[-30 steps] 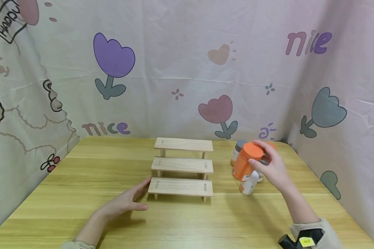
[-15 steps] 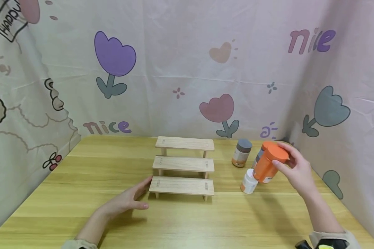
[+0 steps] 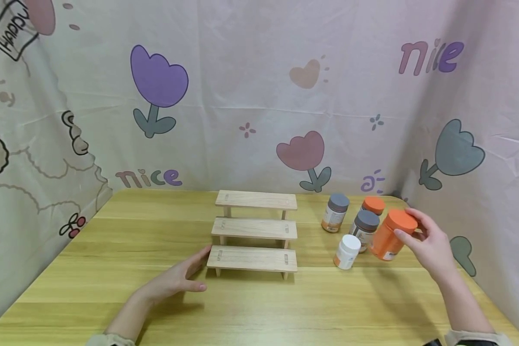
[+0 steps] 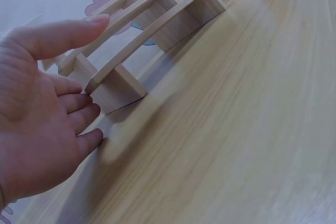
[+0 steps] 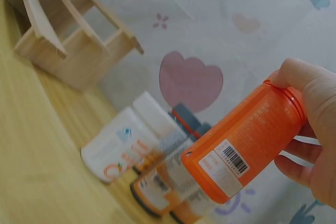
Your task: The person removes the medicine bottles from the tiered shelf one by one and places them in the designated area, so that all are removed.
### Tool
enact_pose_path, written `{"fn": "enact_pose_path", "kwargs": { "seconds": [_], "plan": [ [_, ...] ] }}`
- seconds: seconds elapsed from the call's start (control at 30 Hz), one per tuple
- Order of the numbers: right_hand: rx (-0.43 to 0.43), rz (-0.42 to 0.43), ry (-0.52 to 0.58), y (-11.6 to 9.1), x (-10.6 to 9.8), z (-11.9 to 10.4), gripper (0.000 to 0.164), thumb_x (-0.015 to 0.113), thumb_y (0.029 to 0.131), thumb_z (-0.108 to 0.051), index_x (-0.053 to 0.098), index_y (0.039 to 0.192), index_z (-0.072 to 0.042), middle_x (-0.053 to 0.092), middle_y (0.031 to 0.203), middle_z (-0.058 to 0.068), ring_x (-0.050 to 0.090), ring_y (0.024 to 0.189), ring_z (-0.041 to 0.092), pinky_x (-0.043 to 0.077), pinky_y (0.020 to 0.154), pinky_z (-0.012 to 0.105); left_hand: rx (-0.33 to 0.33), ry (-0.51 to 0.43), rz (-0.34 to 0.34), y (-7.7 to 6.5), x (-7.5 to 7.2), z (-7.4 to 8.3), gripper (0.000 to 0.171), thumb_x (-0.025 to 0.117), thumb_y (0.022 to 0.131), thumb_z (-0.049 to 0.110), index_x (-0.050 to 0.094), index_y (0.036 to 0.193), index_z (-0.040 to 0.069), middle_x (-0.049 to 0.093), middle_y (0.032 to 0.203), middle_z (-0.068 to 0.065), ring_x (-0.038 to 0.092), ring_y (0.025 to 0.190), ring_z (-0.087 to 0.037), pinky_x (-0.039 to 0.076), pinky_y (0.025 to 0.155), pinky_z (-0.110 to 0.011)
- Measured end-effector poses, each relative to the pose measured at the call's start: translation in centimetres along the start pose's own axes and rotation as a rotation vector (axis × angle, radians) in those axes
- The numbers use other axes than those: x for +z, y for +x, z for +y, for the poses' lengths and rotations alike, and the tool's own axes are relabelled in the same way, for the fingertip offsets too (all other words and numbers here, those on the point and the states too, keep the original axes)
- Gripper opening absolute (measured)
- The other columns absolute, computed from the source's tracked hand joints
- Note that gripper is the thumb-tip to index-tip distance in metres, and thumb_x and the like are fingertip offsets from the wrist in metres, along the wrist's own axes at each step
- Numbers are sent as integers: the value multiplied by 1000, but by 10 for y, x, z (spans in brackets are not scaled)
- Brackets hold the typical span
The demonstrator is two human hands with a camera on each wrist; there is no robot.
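My right hand (image 3: 428,245) grips an orange bottle (image 3: 391,238) near its orange cap. In the right wrist view this bottle (image 5: 247,142) hangs tilted, with a barcode label facing the camera. To its left stand a white bottle (image 3: 347,252), a grey-capped bottle (image 3: 365,228), a second grey-capped bottle (image 3: 335,214) and an orange-capped bottle (image 3: 374,205), partly hidden. My left hand (image 3: 173,282) lies beside a three-step wooden stand (image 3: 252,259), its fingertips at the lowest step's left end. The left wrist view shows that hand (image 4: 52,98) with relaxed fingers, holding nothing.
The wooden table (image 3: 259,312) ends at a printed cloth backdrop (image 3: 225,96), which also runs along both sides. The stand sits mid-table, left of the bottles.
My right hand has carried the orange bottle rightward and somewhat lower, away from the other bottles, bringing them into fuller view. The left hand keeps its place by the stand.
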State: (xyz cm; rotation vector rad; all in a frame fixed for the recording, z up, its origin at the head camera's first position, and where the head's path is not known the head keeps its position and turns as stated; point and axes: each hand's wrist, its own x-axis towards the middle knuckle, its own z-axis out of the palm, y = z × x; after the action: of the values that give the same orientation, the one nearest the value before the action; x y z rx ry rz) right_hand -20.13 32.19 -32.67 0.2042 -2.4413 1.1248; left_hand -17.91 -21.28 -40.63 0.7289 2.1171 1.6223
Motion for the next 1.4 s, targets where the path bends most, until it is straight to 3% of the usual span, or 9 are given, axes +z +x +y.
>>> {"fn": "enact_pose_path", "kwargs": {
  "seconds": [0.27,0.37,0.5,0.63,0.97,1.4],
  "plan": [
    [32,-18,-37,-6,-1,21,61,66,86,-16,38,135,7,43,109,-17,39,91,-15,37,71,1,-1,-2,-3,0,0,-3,90,62,86,13,-2,145,-5,-6,150,-25,0,136,-44,17,98,-7],
    [43,-28,-58,-8,-1,28,60,66,86,-17,38,135,7,46,111,-7,37,89,-16,37,70,1,3,1,0,0,0,-2,90,62,85,13,-2,145,-6,-5,150,-26,1,136,-44,17,98,-7],
    [67,-58,-79,-10,-2,35,60,64,88,-17,37,135,9,47,118,18,34,88,-17,36,68,0,-3,5,5,-1,0,-1,90,62,85,14,-2,145,-6,-5,151,-25,1,136,-43,17,98,-7],
    [87,-92,-98,-12,-1,40,61,63,88,-18,35,135,10,44,123,29,31,86,-19,36,66,-1,-4,5,6,-1,0,-2,90,63,85,14,-2,146,-5,-5,151,-24,1,136,-43,17,98,-8],
    [66,-94,-82,-15,5,45,60,65,86,-14,37,132,13,47,120,32,34,83,-23,39,65,1,18,4,-3,0,0,-3,89,62,86,12,-2,145,-6,-5,151,-25,2,136,-43,17,98,-7],
    [81,-107,-122,-13,7,45,63,66,86,-20,38,133,11,45,123,31,31,90,-15,36,66,0,-1,3,9,0,0,-1,90,62,85,12,-2,145,-6,-5,151,-25,1,136,-43,17,97,-6]
  ]
}}
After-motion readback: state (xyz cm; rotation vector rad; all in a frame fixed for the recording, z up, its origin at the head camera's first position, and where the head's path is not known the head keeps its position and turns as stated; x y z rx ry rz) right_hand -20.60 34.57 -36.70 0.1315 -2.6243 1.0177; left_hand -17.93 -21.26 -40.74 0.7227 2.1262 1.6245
